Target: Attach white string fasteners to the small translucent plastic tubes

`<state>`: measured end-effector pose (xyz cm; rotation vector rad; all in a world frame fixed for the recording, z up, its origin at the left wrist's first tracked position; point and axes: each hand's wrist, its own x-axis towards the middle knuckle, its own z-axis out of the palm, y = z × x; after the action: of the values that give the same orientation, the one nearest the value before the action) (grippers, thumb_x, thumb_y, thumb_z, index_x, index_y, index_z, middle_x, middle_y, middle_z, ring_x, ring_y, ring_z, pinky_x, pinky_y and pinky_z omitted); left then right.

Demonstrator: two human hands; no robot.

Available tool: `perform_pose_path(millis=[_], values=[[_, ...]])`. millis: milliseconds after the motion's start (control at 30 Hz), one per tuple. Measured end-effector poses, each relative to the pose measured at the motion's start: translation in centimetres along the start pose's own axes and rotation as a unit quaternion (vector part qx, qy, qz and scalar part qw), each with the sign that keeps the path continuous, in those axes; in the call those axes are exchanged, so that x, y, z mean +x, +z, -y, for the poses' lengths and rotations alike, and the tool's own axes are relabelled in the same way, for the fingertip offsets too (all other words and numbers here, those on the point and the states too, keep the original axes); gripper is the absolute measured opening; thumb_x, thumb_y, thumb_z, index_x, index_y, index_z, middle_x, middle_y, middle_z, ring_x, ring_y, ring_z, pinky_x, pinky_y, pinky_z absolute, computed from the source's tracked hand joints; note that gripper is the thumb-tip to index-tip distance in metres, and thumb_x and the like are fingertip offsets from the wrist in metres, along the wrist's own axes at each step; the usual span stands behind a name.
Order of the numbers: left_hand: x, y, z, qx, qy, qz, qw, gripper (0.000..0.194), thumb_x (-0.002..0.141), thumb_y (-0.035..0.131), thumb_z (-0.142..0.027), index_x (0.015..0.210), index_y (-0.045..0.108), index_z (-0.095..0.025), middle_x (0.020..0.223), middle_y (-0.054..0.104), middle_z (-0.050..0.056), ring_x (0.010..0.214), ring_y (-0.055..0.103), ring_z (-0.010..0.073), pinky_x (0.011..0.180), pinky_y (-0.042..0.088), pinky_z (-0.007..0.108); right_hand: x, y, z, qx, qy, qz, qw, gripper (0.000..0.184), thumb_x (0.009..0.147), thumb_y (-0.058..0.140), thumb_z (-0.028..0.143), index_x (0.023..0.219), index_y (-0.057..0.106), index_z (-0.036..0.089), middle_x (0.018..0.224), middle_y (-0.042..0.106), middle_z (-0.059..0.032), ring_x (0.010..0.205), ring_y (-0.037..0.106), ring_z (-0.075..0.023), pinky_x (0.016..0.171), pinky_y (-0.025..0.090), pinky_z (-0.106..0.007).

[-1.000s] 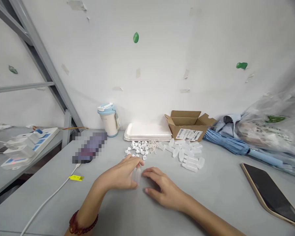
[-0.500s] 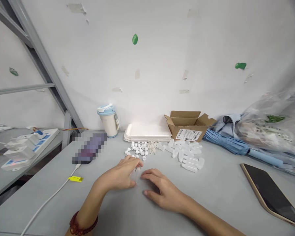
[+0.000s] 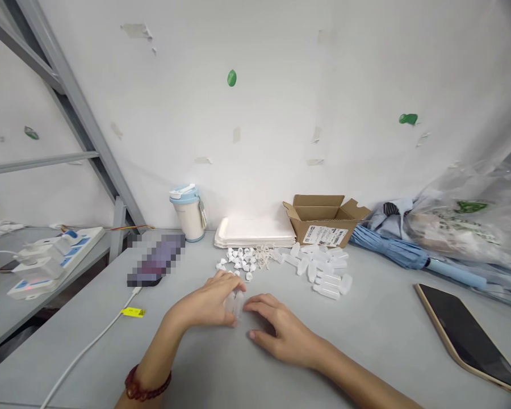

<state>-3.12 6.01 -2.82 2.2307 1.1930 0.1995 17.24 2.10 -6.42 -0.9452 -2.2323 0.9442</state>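
Left hand [image 3: 208,301]: grip closed on two translucent vials [image 3: 238,305], located well forward of the bench [image 3: 366,335] back edge. Right hand [image 3: 285,335]: grip open, apparently holding nothing, fingertips just beside the vials; contact cannot be told. Change over the last second: negligible hand movement; vials now more distinct. Handling position is maintained, with no transfer between hands.

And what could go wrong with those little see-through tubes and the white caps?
The translucent plastic tubes between the thumb and fingers of the left hand look smooth, so they might slip. That hand is also close to the loose white caps, so a bump could scatter some. And the caps lie right beside a tangle of thin pale strings, so the two piles might get mixed up.
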Motion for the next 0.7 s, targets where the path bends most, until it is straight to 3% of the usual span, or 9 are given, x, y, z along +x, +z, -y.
perform_pose_path(millis=[200,500,600,700], values=[[0.2,0.0,-0.3,-0.022,0.003,-0.035,0.999,0.035,0.069,0.064,-0.034,0.101,0.054,-0.023,0.105,0.053,0.005,0.104,0.047,0.0237,0.089,0.040,0.036,0.0,0.1,-0.2,0.001,-0.009,0.000,1.000,0.038,0.075,0.058,0.016,0.113,0.056,0.019,0.114,0.055,-0.0090,0.108,0.048,-0.0220,0.094,0.039,-0.037],[1.6,0.9,-0.9,0.021,0.021,-0.168,0.985,0.017,0.084,0.046,-0.033,0.087,0.055,-0.019,0.092,0.058,0.005,0.096,0.049,0.0230,0.083,0.042,0.037,0.3,-0.4,-1.0,-0.032,-0.019,-0.041,0.998,0.029,0.078,0.054,0.013,0.107,0.058,0.017,0.108,0.059,-0.0087,0.102,0.053,-0.0201,0.089,0.044,-0.034],[2.4,1.3,-0.8,0.044,0.039,-0.203,0.978,0.019,0.088,0.040,-0.027,0.088,0.056,-0.018,0.093,0.059,0.006,0.097,0.049,0.0232,0.084,0.041,0.037,0.8,-1.3,-2.6,-0.119,-0.033,-0.110,0.986,0.025,0.081,0.048,0.011,0.104,0.057,0.016,0.106,0.059,-0.0108,0.099,0.054,-0.0211,0.087,0.045,-0.036],[3.5,1.7,-1.0,0.080,0.062,-0.206,0.973,0.023,0.087,0.037,-0.018,0.096,0.058,-0.016,0.098,0.059,0.008,0.100,0.047,0.0238,0.086,0.041,0.038,1.4,-2.5,-4.5,-0.271,-0.024,-0.165,0.948,0.029,0.081,0.045,0.009,0.108,0.055,0.012,0.109,0.056,-0.0152,0.102,0.050,-0.0258,0.088,0.043,-0.041]])
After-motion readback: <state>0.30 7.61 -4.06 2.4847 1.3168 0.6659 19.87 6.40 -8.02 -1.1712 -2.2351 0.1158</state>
